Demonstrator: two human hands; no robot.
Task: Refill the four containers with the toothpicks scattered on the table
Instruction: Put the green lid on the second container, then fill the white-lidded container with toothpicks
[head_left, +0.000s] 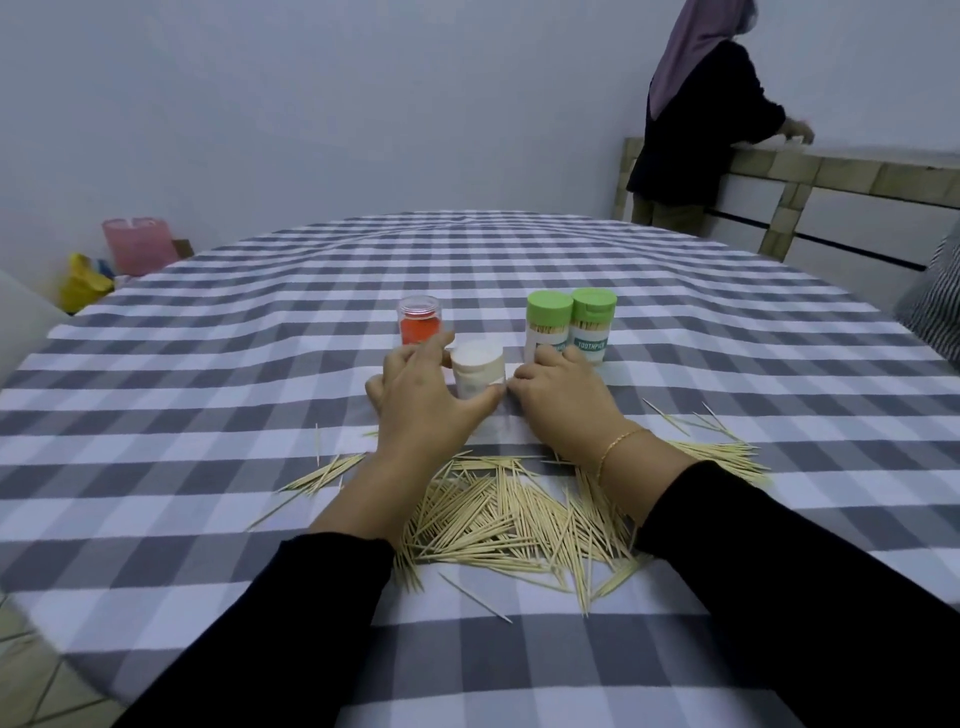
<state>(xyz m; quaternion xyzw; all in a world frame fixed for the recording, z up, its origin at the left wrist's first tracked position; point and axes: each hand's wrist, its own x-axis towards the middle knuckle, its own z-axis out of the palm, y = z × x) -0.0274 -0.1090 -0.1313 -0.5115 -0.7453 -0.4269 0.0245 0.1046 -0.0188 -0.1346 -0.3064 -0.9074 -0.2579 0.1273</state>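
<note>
- The left hand (421, 400) wraps the white container (478, 375) from its left side, thumb across the front and fingers curled behind — a steadying hold, I'd say, so the little pot cannot tip or slide on the cloth.
- The right hand (563, 400) lies knuckles-up just beside that pot, its fingers bent down toward the cloth near the pot's base; whether it pinches anything I cannot tell, since the fingertips are hidden under the hand.
- The white container stands upright between the two hands, drawn nearer the person than the others, which suggests it is the one being worked on now.
- Behind the left hand stands a clear container with a red inside (418, 325); behind the right hand two green-lidded containers (570, 325) stand touching each other, lids on and sticks visible through their sides — they look already filled and set out of the way.
- The toothpicks (514, 514) lie in a loose heap under and between the forearms, with smaller scatters to either side, close enough to gather without reaching.
- Everything rests on a table with a grey-and-white checked cloth (208, 364); plenty of sticks remain, so I'd judge the job about half done.
- At the far right another person (696, 119) stands at a counter, turned away.
</note>
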